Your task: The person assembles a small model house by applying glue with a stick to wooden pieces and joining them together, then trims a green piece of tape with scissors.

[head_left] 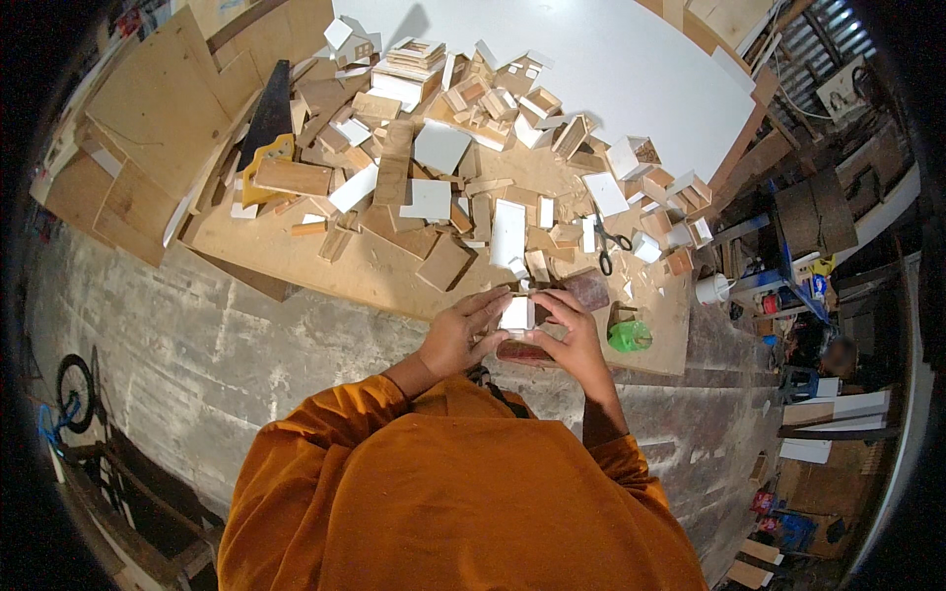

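Observation:
Between my two hands, at the table's near edge, is a small white box-like piece (516, 313) with a wooden edge. My left hand (461, 333) grips its left side, thumb below and fingers along the top. From the right, my right hand (570, 337) pinches the same piece with thumb and fingers. The underside of the piece is hidden. Just beyond it lies a long white panel (507, 234). Black-handled scissors (609, 246) rest to the right, near a green container (630, 336) at the table's edge.
Wood offcuts and white panels cover the wooden table (335, 288). A handsaw (266, 138) with a yellow handle lies at the left. Small wooden house models (352, 44) stand at the back, before a large white board (631, 59). A white cup (713, 289) is off the right edge.

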`<state>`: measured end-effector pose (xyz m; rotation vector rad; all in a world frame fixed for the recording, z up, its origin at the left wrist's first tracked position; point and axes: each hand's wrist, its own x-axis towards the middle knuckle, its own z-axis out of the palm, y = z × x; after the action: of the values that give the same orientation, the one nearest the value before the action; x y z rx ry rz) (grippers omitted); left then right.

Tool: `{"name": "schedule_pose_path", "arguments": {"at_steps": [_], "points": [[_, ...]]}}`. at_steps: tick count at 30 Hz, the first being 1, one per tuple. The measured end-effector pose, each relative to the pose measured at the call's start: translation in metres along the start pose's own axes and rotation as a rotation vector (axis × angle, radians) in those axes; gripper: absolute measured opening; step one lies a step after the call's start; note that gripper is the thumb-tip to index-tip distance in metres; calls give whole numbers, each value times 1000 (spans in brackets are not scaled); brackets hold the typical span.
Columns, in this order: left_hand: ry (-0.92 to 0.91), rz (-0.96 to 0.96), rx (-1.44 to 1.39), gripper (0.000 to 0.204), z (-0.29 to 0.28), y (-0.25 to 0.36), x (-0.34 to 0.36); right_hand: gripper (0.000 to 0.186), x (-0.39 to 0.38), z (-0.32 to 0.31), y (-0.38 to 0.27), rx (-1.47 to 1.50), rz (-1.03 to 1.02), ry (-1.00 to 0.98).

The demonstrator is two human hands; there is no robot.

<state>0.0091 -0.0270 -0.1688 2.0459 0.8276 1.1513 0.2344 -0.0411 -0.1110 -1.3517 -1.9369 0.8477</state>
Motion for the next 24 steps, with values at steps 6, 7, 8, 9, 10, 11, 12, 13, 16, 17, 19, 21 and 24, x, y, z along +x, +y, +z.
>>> {"name": "schedule_pose_path", "arguments": {"at_steps": [6, 7, 8, 9, 10, 11, 12, 13, 16, 17, 19, 21, 24], "points": [[23, 3, 127, 58, -1, 4, -1, 47, 1, -1, 2, -106, -39, 6], [17, -9, 115, 57, 0, 4, -1, 47, 1, -1, 2, -110, -33, 1], [11, -22, 103, 56, 0, 5, 0, 47, 1, -2, 2, -114, -27, -5], [6, -35, 91, 56, 0, 5, -1, 48, 1, -2, 1, -118, -20, -10], [7, -22, 105, 55, 0, 5, -1, 47, 1, -2, 0, -122, -25, -8], [10, -11, 121, 55, 1, 4, -1, 46, 1, -2, -1, -125, -30, -6], [13, 1, 137, 55, 1, 3, -1, 46, 2, -2, -3, -129, -36, -5], [14, 4, 148, 54, 1, 3, -1, 46, 2, -2, -4, -144, -50, -3], [18, 10, 165, 53, 2, 5, -2, 46, 2, -3, -8, -188, -80, 1], [20, 11, 162, 53, 1, 5, -2, 46, 2, -4, -8, -198, -83, 1], [23, 7, 152, 52, 1, 7, -1, 47, 2, -4, -9, -196, -83, -6], [23, -4, 138, 50, -1, 10, 0, 47, 2, -4, -10, -169, -74, -21], [31, -14, 127, 48, 0, 9, -1, 46, 3, -2, -21, -49, 26, 20]]}}
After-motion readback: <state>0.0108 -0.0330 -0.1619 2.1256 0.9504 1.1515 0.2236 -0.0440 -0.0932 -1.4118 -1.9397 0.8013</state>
